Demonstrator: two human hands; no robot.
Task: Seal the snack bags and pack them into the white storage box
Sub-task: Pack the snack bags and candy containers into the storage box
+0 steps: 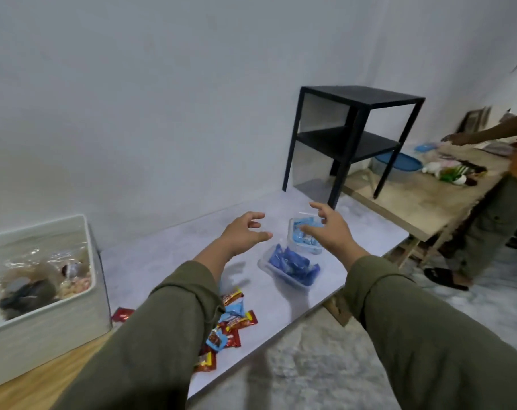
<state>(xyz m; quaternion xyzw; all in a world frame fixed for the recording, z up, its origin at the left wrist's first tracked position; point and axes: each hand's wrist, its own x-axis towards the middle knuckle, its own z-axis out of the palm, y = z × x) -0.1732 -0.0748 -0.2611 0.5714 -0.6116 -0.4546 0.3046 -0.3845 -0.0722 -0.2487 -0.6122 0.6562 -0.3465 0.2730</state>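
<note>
Both my arms stretch out over a grey table (150, 255). My left hand (246, 232) hovers with loosely curled fingers and holds nothing. My right hand (328, 229) hangs over a clear tub of light blue packets (306, 236), fingers spread, empty as well. A second clear tub with dark blue packets (289, 269) sits just nearer. Loose red and blue snack packets (232, 321) lie by my left sleeve. The white storage box (41, 327) stands at the left and holds clear bags with snacks inside.
A black two-shelf side table (354, 137) stands at the far end of the grey table. Beyond it is a wooden table (423, 199) with bowls and clutter, where another person (494, 202) stands reaching. The grey table's front edge runs diagonally below the tubs.
</note>
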